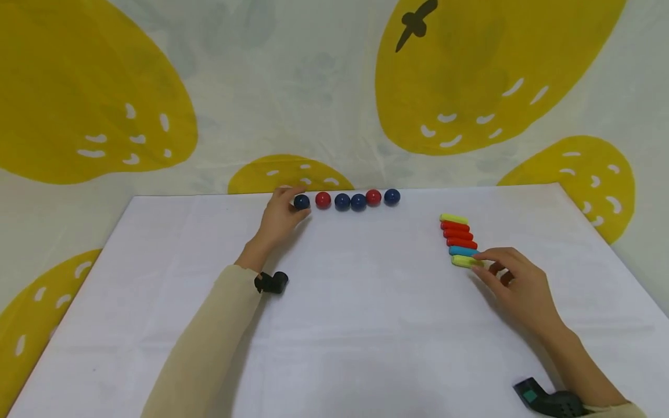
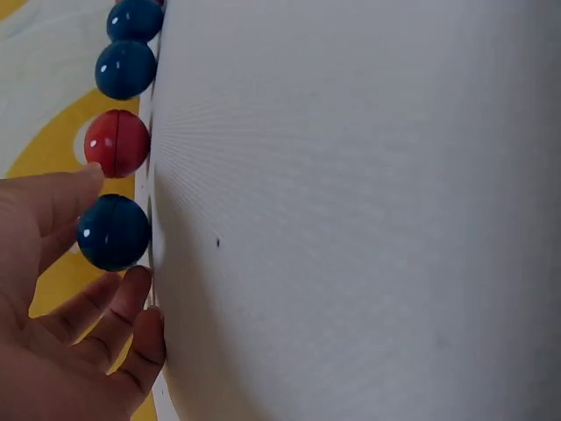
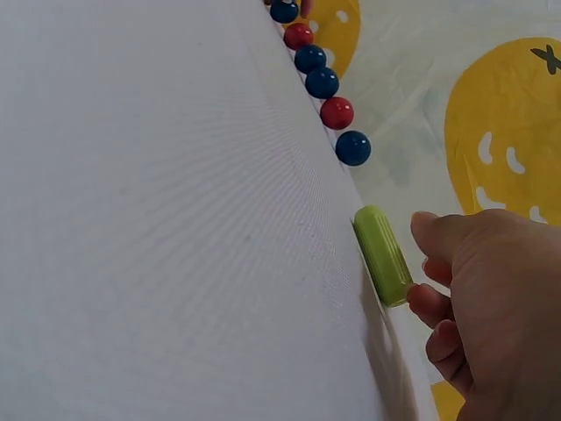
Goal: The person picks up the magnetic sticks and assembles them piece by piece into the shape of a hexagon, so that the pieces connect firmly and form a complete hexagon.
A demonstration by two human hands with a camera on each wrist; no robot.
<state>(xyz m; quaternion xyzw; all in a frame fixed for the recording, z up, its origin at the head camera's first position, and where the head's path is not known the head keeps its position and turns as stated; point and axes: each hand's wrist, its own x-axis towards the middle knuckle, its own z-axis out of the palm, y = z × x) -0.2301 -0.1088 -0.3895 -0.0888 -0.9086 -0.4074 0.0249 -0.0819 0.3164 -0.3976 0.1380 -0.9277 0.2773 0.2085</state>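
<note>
At the far edge of the table, my left hand (image 1: pixel 280 216) is spread around a dark blue ball (image 1: pixel 301 202) at the left end of a row. The left wrist view shows gaps between this ball (image 2: pixel 114 232) and the thumb and fingers. A red ball (image 1: pixel 323 200) sits just right of it. My right hand (image 1: pixel 517 284) is at the right end of a yellow-green stick (image 1: pixel 464 261), nearest in a stack-like row. A blue stick (image 1: pixel 462 251) lies right behind it. In the right wrist view, the thumb stands apart from the green stick (image 3: pixel 382 256).
The ball row continues right with two dark blue balls (image 1: pixel 350 202), a red one (image 1: pixel 373 197) and another dark blue one (image 1: pixel 392 197). Several red sticks (image 1: pixel 457 234) and a yellow-green stick (image 1: pixel 453 219) lie behind the blue one. White cloth (image 1: pixel 366 325) covers the table; a patterned curtain (image 1: pixel 313 104) hangs behind.
</note>
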